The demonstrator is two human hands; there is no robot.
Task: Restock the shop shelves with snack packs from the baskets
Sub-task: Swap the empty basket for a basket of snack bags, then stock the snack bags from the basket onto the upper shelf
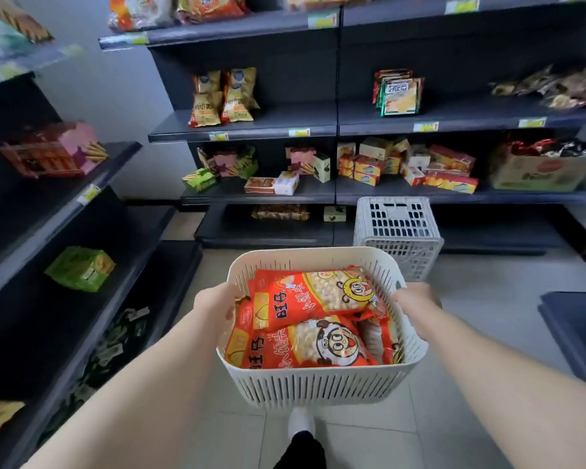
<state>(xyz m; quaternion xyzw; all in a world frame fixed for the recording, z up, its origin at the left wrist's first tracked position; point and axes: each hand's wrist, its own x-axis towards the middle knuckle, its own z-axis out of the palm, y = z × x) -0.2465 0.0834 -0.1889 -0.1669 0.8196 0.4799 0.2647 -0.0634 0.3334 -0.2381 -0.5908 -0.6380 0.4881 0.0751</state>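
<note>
This is a small shop aisle. Dark metal shelves (285,120) fill the left side and the top of the frame, edged with yellow-green price labels (425,126) and carrying snack bags (224,96), biscuit boxes (450,181) and an open carton (538,176) of wrapped sweets.

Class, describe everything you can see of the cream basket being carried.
The basket is cream plastic, roughly square with rounded corners, its walls cut with vertical slots below a smooth rim. It is held above the tiled floor, the left hand gripping its left rim and the right hand its right. Red snack packs lie piled inside.
</note>
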